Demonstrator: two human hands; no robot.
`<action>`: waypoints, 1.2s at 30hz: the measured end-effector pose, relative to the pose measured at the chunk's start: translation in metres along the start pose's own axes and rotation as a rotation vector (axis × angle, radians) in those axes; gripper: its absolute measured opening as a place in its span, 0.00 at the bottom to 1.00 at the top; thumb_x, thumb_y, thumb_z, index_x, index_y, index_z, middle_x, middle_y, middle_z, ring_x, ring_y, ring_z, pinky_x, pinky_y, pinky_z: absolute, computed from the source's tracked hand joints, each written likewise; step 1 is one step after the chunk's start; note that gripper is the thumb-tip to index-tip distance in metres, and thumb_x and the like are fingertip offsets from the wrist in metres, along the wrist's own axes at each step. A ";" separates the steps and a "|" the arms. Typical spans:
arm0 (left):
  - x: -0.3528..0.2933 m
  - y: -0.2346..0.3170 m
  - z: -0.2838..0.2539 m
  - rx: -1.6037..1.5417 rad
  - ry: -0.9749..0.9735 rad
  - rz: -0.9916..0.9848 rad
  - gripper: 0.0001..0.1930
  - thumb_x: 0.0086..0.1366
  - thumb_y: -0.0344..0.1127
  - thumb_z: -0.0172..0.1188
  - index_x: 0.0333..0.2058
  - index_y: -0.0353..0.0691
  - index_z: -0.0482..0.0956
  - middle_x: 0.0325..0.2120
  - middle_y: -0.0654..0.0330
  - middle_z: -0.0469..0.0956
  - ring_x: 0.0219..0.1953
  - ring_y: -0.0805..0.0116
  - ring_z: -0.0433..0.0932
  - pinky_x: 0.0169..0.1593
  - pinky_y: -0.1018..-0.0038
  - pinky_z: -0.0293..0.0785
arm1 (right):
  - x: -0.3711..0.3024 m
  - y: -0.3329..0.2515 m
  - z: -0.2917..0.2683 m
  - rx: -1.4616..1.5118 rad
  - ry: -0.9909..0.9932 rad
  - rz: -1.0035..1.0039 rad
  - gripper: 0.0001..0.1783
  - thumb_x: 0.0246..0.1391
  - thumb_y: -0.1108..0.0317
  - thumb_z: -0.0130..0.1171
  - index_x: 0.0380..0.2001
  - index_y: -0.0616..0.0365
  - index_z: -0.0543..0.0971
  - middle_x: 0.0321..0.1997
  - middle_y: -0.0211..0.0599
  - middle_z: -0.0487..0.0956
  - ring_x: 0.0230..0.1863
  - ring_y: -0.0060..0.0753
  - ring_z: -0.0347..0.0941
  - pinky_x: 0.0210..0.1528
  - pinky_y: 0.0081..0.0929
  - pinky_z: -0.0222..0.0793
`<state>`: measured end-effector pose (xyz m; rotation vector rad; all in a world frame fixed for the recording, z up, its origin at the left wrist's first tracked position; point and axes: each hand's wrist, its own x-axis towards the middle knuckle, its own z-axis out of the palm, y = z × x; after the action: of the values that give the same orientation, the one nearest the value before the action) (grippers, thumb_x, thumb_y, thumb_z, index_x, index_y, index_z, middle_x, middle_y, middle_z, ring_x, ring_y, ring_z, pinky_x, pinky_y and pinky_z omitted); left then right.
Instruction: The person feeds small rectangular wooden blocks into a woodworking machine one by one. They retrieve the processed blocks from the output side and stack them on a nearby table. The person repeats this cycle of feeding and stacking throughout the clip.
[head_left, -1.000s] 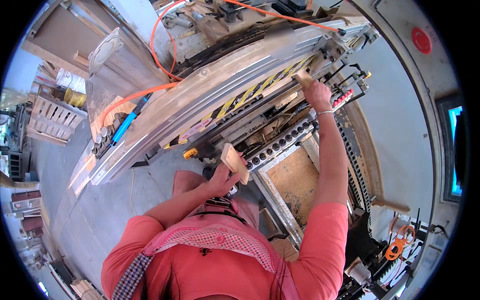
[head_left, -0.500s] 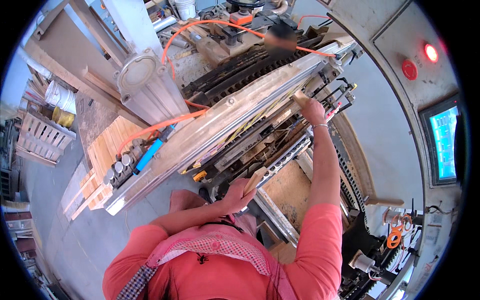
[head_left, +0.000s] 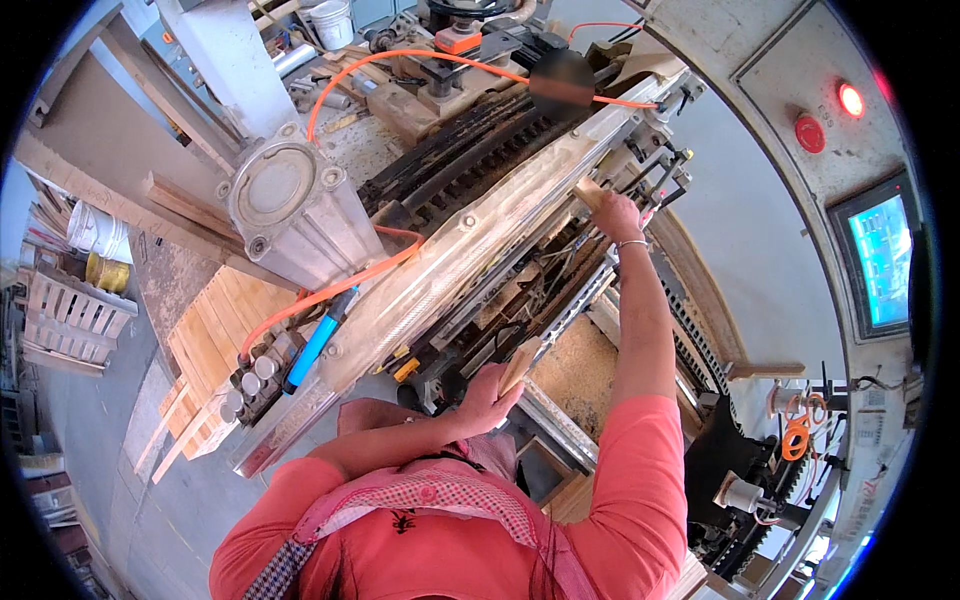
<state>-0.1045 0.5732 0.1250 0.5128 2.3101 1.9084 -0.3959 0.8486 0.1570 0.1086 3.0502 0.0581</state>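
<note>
My left hand (head_left: 486,400), close in front of my body, is closed around a short light wooden piece (head_left: 520,364) that sticks up past the fingers. Further out to the right, my right hand (head_left: 617,217) grips another wooden piece (head_left: 588,191) beside the long machine beam (head_left: 470,235). My fingers hide part of each piece. Between the two hands lie the metal rails and clamps of the machine (head_left: 530,300), with wood scraps among them. I cannot tell whether the right-hand piece touches the beam.
An orange hose (head_left: 400,53) arches over the beam near a metal cylinder (head_left: 280,190). Stacked boards (head_left: 222,318) lie to the left. A control panel with a screen (head_left: 877,262) and red button (head_left: 809,133) stands at right. Below the rails is a sawdust-covered tray (head_left: 580,375).
The whole view has shifted slightly, so the machine parts sit a little differently in it. Both hands keep hold of their wooden pieces, with little visible movement against the machine.
</note>
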 end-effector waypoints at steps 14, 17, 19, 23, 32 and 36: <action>-0.010 -0.009 0.006 0.020 0.028 -0.147 0.13 0.58 0.36 0.56 0.39 0.34 0.73 0.26 0.56 0.73 0.28 0.66 0.74 0.33 0.72 0.69 | 0.005 0.005 0.012 0.054 0.079 -0.063 0.14 0.39 0.66 0.56 0.31 0.61 0.76 0.34 0.48 0.78 0.38 0.45 0.75 0.41 0.37 0.72; -0.006 0.003 0.003 -0.041 -0.010 -0.216 0.14 0.57 0.36 0.56 0.40 0.34 0.71 0.30 0.50 0.74 0.35 0.52 0.72 0.39 0.66 0.67 | 0.004 0.004 0.016 0.050 0.121 -0.068 0.12 0.39 0.66 0.55 0.29 0.61 0.77 0.33 0.47 0.78 0.38 0.45 0.76 0.41 0.36 0.72; -0.007 0.005 0.005 -0.001 0.029 -0.172 0.14 0.57 0.36 0.55 0.39 0.35 0.71 0.30 0.51 0.74 0.34 0.52 0.73 0.39 0.66 0.68 | 0.002 0.001 0.010 0.047 0.112 -0.079 0.12 0.40 0.67 0.55 0.29 0.61 0.77 0.33 0.47 0.78 0.37 0.45 0.76 0.41 0.36 0.72; -0.008 0.001 0.007 0.033 0.041 -0.148 0.13 0.57 0.35 0.55 0.38 0.35 0.72 0.29 0.52 0.74 0.32 0.52 0.72 0.38 0.66 0.68 | -0.001 0.001 0.004 0.093 0.055 -0.055 0.18 0.37 0.64 0.57 0.34 0.61 0.75 0.36 0.48 0.77 0.41 0.45 0.74 0.43 0.35 0.71; -0.008 0.002 0.008 0.007 0.049 -0.157 0.10 0.57 0.35 0.55 0.33 0.34 0.71 0.26 0.51 0.73 0.30 0.53 0.72 0.36 0.66 0.67 | 0.002 0.002 0.006 0.107 0.058 -0.060 0.16 0.38 0.66 0.55 0.33 0.62 0.76 0.36 0.48 0.77 0.42 0.45 0.74 0.45 0.34 0.70; -0.006 0.004 0.008 0.012 0.054 -0.155 0.10 0.57 0.35 0.56 0.33 0.35 0.71 0.26 0.51 0.72 0.30 0.54 0.72 0.35 0.67 0.67 | -0.001 0.000 0.000 0.111 0.034 -0.048 0.16 0.37 0.66 0.56 0.33 0.62 0.76 0.36 0.49 0.77 0.42 0.45 0.74 0.44 0.34 0.70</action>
<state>-0.0958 0.5790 0.1262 0.2773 2.3200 1.8598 -0.3949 0.8487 0.1573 0.0421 3.0871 -0.1141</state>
